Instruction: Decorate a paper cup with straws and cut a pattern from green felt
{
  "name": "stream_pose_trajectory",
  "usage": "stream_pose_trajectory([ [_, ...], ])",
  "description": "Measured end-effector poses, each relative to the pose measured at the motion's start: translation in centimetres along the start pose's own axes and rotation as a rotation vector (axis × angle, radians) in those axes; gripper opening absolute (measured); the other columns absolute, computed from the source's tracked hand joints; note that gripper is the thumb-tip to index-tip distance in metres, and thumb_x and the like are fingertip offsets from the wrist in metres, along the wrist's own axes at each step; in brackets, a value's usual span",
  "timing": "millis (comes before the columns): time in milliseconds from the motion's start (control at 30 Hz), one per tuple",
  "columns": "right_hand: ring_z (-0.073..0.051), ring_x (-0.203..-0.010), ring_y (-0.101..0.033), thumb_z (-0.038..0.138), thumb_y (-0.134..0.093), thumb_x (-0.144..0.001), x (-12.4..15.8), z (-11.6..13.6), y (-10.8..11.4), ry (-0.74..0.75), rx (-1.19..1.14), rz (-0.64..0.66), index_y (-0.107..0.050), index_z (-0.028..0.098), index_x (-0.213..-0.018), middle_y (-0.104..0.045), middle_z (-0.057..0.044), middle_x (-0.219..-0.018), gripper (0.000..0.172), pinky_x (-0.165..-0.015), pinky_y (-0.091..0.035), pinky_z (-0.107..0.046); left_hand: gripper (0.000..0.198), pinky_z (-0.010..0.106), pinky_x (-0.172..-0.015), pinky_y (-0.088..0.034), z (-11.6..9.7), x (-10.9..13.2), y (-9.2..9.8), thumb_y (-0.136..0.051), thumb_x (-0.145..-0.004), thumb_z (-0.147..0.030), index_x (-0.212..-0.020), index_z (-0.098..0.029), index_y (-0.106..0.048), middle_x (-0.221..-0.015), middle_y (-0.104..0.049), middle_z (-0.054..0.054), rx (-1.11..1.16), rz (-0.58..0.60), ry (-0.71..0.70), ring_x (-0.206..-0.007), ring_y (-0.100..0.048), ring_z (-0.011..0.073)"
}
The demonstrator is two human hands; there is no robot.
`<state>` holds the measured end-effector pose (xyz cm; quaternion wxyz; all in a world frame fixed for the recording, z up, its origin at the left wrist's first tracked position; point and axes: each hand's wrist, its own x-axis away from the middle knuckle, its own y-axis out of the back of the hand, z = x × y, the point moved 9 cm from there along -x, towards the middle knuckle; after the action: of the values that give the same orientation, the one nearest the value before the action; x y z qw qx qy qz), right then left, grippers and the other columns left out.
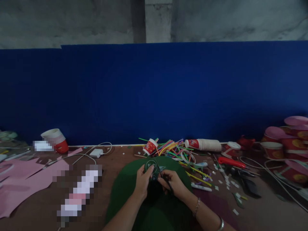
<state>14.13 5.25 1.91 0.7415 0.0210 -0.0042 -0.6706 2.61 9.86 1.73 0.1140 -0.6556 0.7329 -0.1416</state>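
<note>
Black scissors lie slantwise in front of the person, over a rounded green surface, their tips pointing away towards the paper cup. The right hand is closed around their handle end. The left hand is curled just beside the blades, thumb near the fingers; whether it pinches some small dark piece I cannot tell. That nearness looks like the chief risk: should the blades swing leftwards or close carelessly, the left thumb could be nicked. Dim light and dark metal over dark green would make the cutting edge hard to follow, so a cut might stray.

Just beyond the tips, the cup lies tilted against a loose heap of coloured straws; a forward push of the scissors could knock it and scatter them. To the right, a white marker lies on the table near the right wrist and might roll if the forearm brushed it. Farther right, white scraps litter the surface, where a small cut piece could get lost, and a loose cable could snag a sleeve or tool.
</note>
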Motion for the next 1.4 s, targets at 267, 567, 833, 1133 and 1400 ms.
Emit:
stream_pose_trajectory([
  [267,-0.006,-0.034,-0.04,0.048,-0.068,-0.065,-0.1,0.0,0.0,-0.006,0.011,0.005,-0.052,0.016,-0.068,-0.047,0.008,-0.043,0.035,-0.033,-0.037,-0.017,0.027,0.019,-0.046,-0.039,-1.2,0.5,-0.4,-0.075,-0.06,-0.036,-0.067,-0.013,-0.063,-0.049,-0.056,-0.004,-0.002,-0.018,-0.03,-0.045,-0.051,0.0092],
  [567,-0.006,-0.035,-0.041,0.05,-0.068,-0.065,-0.1,-0.4,-0.1,-0.022,0.013,0.013,-0.053,0.016,-0.07,-0.047,0.008,-0.045,0.038,-0.034,-0.038,-0.018,0.026,0.018,-0.046,-0.038,-0.9,0.6,-0.7,-0.071,-0.066,-0.037,-0.065,-0.016,-0.056,-0.047,-0.055,-0.005,-0.012,0.018,0.012,-0.044,-0.049,0.0081],
  [833,-0.006,-0.037,-0.041,0.048,-0.07,-0.064,0.0,0.1,-0.2,0.0,-0.005,0.007,-0.052,0.016,-0.071,-0.046,0.008,-0.046,0.037,-0.036,-0.039,-0.018,0.028,0.017,-0.044,-0.034,-0.5,0.2,-0.6,-0.072,-0.065,-0.035,-0.06,-0.015,-0.054,-0.044,-0.048,-0.007,-0.035,0.039,0.005,-0.041,-0.043,0.0059],
  [1133,-0.006,-0.038,-0.042,0.048,-0.071,-0.063,0.3,0.6,-0.2,-0.013,-0.025,-0.008,-0.052,0.016,-0.07,-0.047,0.008,-0.046,0.038,-0.036,-0.038,-0.018,0.028,0.016,-0.042,-0.032,-0.5,0.4,-1.0,-0.074,-0.061,-0.034,-0.06,-0.015,-0.054,-0.042,-0.047,-0.008,0.036,0.035,0.049,-0.039,-0.041,0.0048],
  [1400,-0.006,-0.039,-0.042,0.047,-0.069,-0.066,0.0,0.1,-0.2,0.027,-0.005,-0.003,-0.053,0.016,-0.07,-0.047,0.007,-0.048,0.035,-0.037,-0.039,-0.018,0.026,0.015,-0.041,-0.03,-0.4,0.7,-1.0,-0.073,-0.062,-0.032,-0.061,-0.015,-0.053,-0.041,-0.046,-0.007,0.012,0.022,0.075,-0.04,-0.041,0.0052],
])
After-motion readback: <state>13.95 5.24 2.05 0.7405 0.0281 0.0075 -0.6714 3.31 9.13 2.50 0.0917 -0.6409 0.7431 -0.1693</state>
